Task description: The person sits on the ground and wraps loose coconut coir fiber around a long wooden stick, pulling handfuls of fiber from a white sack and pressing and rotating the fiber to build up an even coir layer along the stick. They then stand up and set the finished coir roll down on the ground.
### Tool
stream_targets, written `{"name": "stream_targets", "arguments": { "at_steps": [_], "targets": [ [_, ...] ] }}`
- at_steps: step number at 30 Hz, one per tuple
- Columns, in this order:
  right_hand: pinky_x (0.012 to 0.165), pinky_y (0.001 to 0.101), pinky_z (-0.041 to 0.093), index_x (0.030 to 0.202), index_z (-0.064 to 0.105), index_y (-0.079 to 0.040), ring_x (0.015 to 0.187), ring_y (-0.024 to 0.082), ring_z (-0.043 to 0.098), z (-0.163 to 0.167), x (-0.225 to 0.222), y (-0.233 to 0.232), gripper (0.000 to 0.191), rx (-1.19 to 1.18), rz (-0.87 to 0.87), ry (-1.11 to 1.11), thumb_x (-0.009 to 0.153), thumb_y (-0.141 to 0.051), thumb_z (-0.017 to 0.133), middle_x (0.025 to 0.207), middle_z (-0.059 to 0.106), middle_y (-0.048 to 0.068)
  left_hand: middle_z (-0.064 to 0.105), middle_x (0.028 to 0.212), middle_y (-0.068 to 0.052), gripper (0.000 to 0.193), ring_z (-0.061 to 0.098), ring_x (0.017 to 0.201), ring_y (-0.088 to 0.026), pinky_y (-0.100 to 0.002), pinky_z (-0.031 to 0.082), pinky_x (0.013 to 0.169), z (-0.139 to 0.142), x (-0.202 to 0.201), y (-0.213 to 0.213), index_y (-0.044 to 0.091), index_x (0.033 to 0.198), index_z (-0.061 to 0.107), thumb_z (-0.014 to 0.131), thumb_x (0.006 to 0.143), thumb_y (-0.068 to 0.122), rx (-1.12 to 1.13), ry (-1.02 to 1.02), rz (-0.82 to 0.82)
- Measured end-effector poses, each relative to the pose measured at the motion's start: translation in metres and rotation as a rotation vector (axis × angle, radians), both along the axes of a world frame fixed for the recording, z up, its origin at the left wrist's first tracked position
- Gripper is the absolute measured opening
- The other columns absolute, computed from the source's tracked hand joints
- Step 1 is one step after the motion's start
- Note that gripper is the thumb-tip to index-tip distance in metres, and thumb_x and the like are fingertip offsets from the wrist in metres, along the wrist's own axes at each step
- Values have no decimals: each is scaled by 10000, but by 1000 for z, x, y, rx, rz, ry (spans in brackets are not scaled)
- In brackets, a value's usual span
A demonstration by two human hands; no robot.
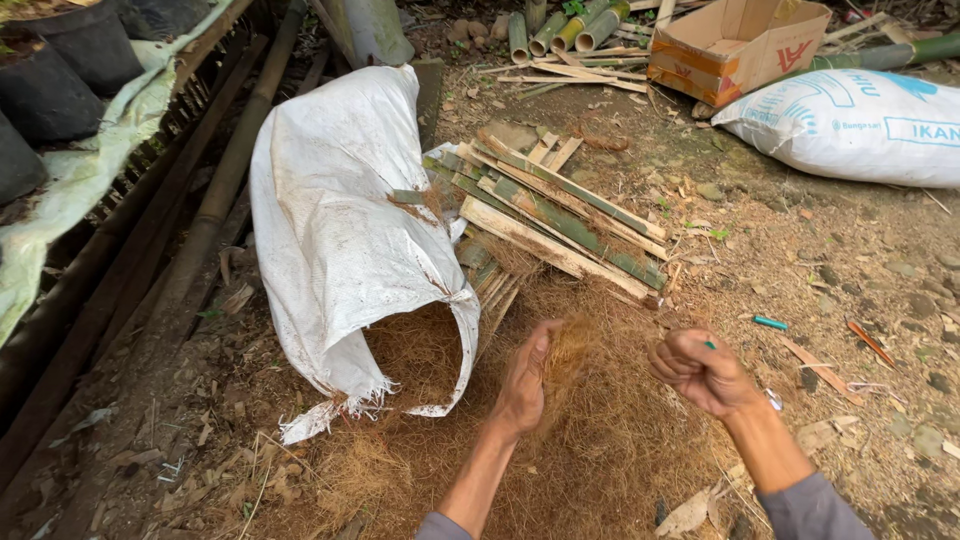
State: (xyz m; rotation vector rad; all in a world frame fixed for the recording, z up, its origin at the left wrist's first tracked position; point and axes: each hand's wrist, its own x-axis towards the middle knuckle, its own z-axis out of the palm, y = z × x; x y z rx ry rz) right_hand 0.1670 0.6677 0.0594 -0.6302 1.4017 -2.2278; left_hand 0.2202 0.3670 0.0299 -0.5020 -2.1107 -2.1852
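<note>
Two hands work over a heap of brown fibre (590, 440) spread on the dirt in the near middle. The left hand (527, 380) is closed on a tuft (568, 352) of that fibre, pinched between thumb and fingers just above the heap. The right hand (703, 372) is curled into a fist, a small green bit showing at its top; whether it grips anything more cannot be told.

To the left of the hands lies one white sack (340, 230), its frayed mouth open toward the near side with more fibre spilling out. Just beyond the heap sits one stack of split bamboo slats (560, 215), too overlapped to count. At far right lie one second white sack (850, 125), full and printed, and one open cardboard box (735, 45). About five short bamboo tubes (560, 30) lie at the far middle. One small teal stick (770, 322) rests on the ground right of the slats. Three black pots (50, 90) stand at far left on a pale sheet.
</note>
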Motion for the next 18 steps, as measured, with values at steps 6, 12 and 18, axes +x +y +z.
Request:
{"name": "stream_targets", "arguments": {
  "at_steps": [6, 12, 18],
  "targets": [
    [537, 289, 455, 728, 456, -143, 592, 167, 478, 18, 38, -12, 442, -252, -85, 83, 1055, -381, 636, 674, 536, 27, 520, 1484, -142, 654, 476, 1440, -394, -712, 339, 1150, -5, -15, 9, 218, 1470, 350, 142, 1028, 654, 28, 25, 29],
    [485, 251, 454, 836, 534, -120, 573, 93, 508, 33, 53, -39, 346, 383, -379, 493, 1044, -378, 634, 695, 537, -49, 569, 1383, -144, 491, 550, 1370, -346, -657, 427, 1136, -5, -3, 8, 173, 1439, 429, 263, 1109, 497, 75, 149, 50],
    [491, 224, 482, 937, 756, -105, 615, 69, 579, 43, 39, -69, 211, 752, -304, 1156, 968, -312, 726, 777, 674, -28, 671, 1182, -164, 558, 684, 1061, -253, -526, 625, 916, -22, 6, 23, 122, 1428, 490, 258, 1115, 521, 116, 212, -8]
  ]
}}
